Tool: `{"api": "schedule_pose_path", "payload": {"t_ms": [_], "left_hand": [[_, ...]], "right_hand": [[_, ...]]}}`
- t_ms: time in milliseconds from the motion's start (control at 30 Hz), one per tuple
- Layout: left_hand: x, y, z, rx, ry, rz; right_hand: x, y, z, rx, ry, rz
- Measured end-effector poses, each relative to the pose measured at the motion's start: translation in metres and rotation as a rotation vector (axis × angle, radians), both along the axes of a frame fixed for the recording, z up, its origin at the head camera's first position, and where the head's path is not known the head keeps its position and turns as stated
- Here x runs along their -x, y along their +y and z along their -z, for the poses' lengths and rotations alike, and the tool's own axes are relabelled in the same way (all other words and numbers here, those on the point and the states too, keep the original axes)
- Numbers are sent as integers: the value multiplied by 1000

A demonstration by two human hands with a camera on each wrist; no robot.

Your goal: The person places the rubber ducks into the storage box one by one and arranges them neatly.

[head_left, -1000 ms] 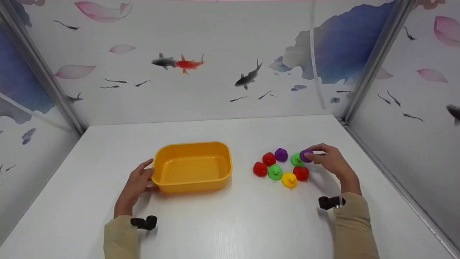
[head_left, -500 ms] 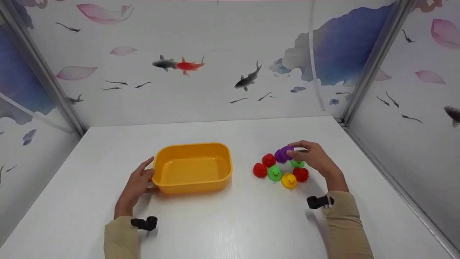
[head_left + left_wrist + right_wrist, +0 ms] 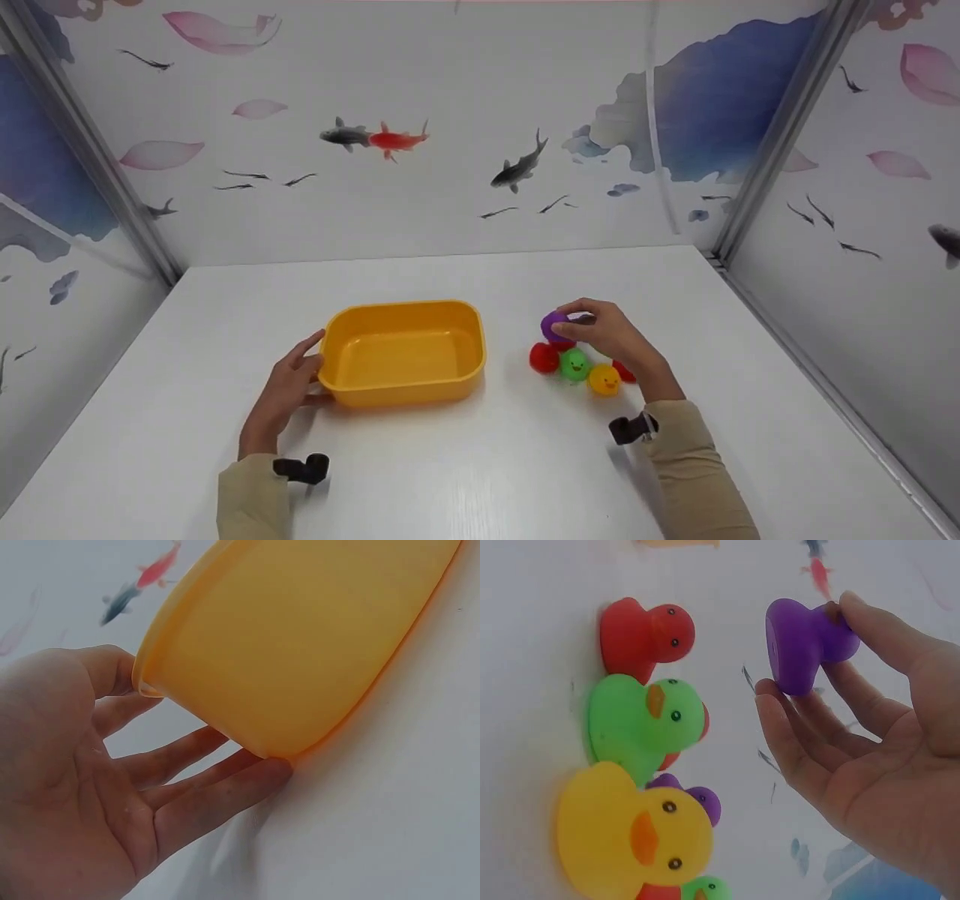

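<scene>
My right hand (image 3: pixel 611 330) pinches a purple rubber duck (image 3: pixel 799 645) between thumb and fingertips, holding it above the loose ducks. In the right wrist view the duck's flat base faces left. Below it, on the table, lie a red duck (image 3: pixel 630 637), a green duck (image 3: pixel 641 720) and a yellow duck (image 3: pixel 630 832). Another purple duck (image 3: pixel 705 802) shows behind them, partly covered. At the left end of a yellow plastic basin (image 3: pixel 405 394), my left hand (image 3: pixel 285 386) touches the rim and outer wall with fairly straight, spread fingers. The basin's inside holds nothing visible.
A white table (image 3: pixel 465 465) carries everything, enclosed by printed panels (image 3: pixel 450 210) at the back and sides. To the right of the basin sits the duck cluster; another red duck (image 3: pixel 624 371) shows partly under my right forearm. Black wrist cameras (image 3: pixel 304 469) are worn on both wrists.
My right hand has carried the purple duck leftward over the group, from the right side to above the red ducks. My left hand and the basin stay put.
</scene>
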State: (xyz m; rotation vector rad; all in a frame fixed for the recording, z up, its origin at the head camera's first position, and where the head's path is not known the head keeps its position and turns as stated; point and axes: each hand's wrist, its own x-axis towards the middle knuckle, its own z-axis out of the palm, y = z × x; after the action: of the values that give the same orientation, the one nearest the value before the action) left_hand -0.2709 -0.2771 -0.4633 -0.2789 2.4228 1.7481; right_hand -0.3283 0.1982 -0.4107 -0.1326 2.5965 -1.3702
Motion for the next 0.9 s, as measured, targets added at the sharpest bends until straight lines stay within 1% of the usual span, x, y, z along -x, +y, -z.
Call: {"api": "schedule_pose_path", "payload": {"t_ms": [200,333,433,500,700,833,900], "left_hand": [[1,0,-1,3,2,6],[0,0,-1,9,-2,5],[-1,-1,-1,8,1,6],[-2,-2,-1,1,11,5],[-3,-5,0,-12,23,3],[-3,-2,-1,1,10,5],[-3,0,-1,-3,3,5]], "right_hand": [[4,-24,4,15,2,-23],[8,-40,3,13,-11,3],[11,-52,-1,29,-23,27],[12,-60,-5,55,-30,29],[15,-81,-16,95,-21,2],[17,-93,-23,111,-26,4],[18,-98,-25,125,-31,-9]]}}
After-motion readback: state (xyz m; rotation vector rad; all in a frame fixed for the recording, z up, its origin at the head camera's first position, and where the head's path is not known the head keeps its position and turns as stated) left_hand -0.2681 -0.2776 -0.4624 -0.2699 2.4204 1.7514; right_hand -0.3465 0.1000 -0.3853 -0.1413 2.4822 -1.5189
